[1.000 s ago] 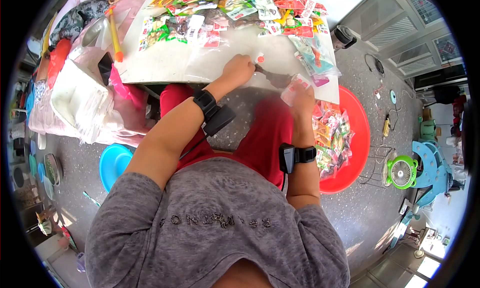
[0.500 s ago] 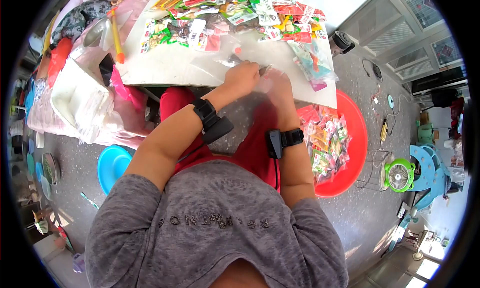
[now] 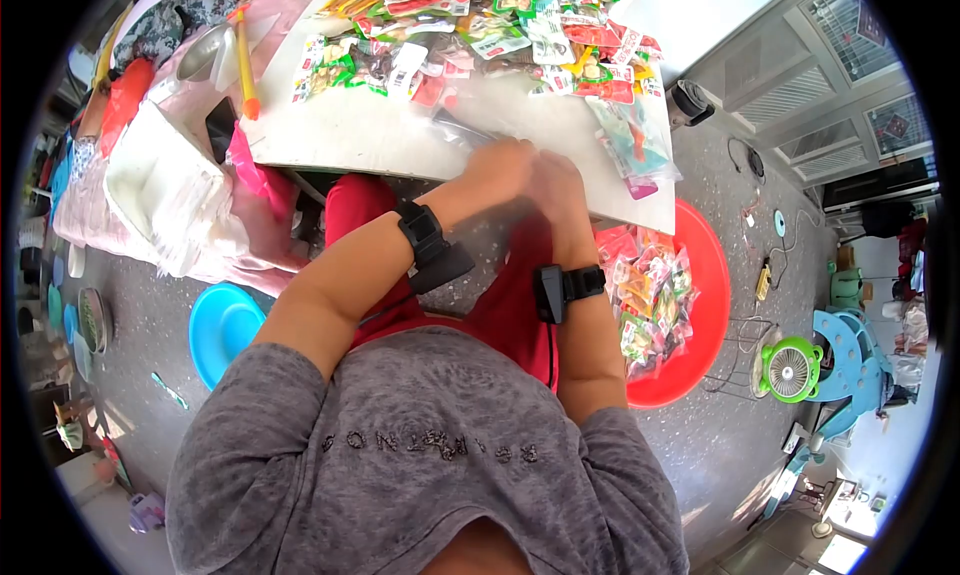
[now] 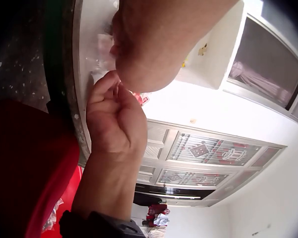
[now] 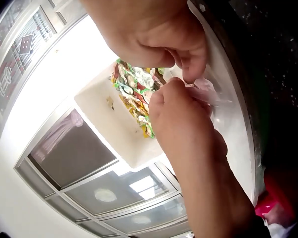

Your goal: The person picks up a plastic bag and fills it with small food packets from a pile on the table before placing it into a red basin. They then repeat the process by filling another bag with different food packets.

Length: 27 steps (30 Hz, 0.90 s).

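Observation:
My two hands meet over the front edge of the white table [image 3: 340,140]. The left hand [image 3: 497,170] is curled, its fingers pinching clear plastic. From the right, my right hand [image 3: 560,187] comes up against it, bent fingers and thumb at the same plastic. In the right wrist view the clear plastic packet [image 5: 207,91] shows between the hands; most of it is hidden by fingers. A dark, long piece in clear film [image 3: 465,127] lies on the table just beyond the left hand. What it is, I cannot tell.
Colourful snack packets [image 3: 500,25] heap at the table's back. A clear bag with teal and purple parts [image 3: 632,145] lies at its right edge. A red basin [image 3: 708,310] of packets stands right on the floor, a blue basin [image 3: 222,325] left.
The right hand moved left from the table's right side, bringing a clear packet to the left hand. The dark piece, earlier between the hands, now shows beyond the left hand.

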{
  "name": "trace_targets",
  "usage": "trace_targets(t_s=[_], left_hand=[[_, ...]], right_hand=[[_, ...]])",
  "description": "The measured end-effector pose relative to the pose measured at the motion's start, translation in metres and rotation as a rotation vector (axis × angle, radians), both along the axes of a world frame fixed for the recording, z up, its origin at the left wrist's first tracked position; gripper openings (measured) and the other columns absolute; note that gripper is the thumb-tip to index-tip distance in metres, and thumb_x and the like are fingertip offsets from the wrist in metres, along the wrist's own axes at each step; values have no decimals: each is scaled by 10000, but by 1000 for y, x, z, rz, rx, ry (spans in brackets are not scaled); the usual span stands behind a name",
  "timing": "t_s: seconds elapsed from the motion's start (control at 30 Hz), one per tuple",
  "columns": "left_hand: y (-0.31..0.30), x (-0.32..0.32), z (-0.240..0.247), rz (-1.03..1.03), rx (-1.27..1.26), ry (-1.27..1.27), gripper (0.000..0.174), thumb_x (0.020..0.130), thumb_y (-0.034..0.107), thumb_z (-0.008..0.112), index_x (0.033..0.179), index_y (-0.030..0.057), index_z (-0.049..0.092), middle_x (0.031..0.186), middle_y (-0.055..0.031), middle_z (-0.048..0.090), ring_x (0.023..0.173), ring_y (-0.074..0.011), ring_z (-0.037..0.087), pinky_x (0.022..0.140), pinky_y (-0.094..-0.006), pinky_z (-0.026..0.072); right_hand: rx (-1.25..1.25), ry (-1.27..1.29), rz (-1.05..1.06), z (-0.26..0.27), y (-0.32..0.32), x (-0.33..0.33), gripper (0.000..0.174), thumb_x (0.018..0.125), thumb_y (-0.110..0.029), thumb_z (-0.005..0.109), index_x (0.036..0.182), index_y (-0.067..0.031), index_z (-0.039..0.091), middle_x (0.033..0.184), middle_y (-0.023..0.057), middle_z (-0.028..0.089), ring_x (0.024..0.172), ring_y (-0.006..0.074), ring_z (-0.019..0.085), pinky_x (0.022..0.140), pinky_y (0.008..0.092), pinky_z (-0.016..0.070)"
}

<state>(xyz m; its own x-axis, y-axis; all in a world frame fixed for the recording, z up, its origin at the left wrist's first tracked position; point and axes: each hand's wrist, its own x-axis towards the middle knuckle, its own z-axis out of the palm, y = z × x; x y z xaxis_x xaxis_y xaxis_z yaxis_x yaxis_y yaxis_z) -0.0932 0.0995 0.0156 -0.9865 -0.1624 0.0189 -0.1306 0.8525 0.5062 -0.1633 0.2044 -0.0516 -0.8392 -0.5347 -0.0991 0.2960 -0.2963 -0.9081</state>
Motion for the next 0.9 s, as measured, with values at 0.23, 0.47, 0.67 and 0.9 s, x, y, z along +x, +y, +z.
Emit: trace_targets(t_s=[0.23, 0.47, 0.67, 0.9], left_hand=[[-35, 6, -7, 102, -28, 415, 236, 683, 230, 552, 833, 52, 519, 823, -111, 529, 827, -278, 495, 685, -364, 409], [-135, 16, 1, 506, -407, 494, 402, 661, 287, 561, 1008, 93, 504, 1037, -122, 466, 926, -283, 460, 765, -389, 375], [-168, 9, 0, 534, -338, 131, 295, 700, 222, 477, 938, 51, 500, 1001, -155, 503, 903, -321, 493, 757, -400, 410], [-168, 34, 48, 536, -184, 631, 185, 716, 155, 448, 828, 25, 516, 784, -187, 550, 714, -342, 533, 640, -413, 423]], right_hand=[[-91, 8, -10, -26, -2, -4, 191, 763, -16, 470, 942, 26, 415, 831, 109, 509, 722, 197, 538, 600, 311, 467], [-109, -213, -95, 33, 11, 17, 160, 788, -38, 439, 943, -8, 416, 893, 115, 499, 775, 224, 527, 632, 310, 453], [-99, -162, -98, 37, 15, 23, 162, 781, -60, 487, 932, -23, 443, 845, 66, 521, 726, 156, 536, 579, 263, 442], [70, -71, -130, 49, 17, 27, 225, 784, -100, 504, 981, -17, 434, 912, 70, 510, 805, 173, 524, 627, 276, 429]])
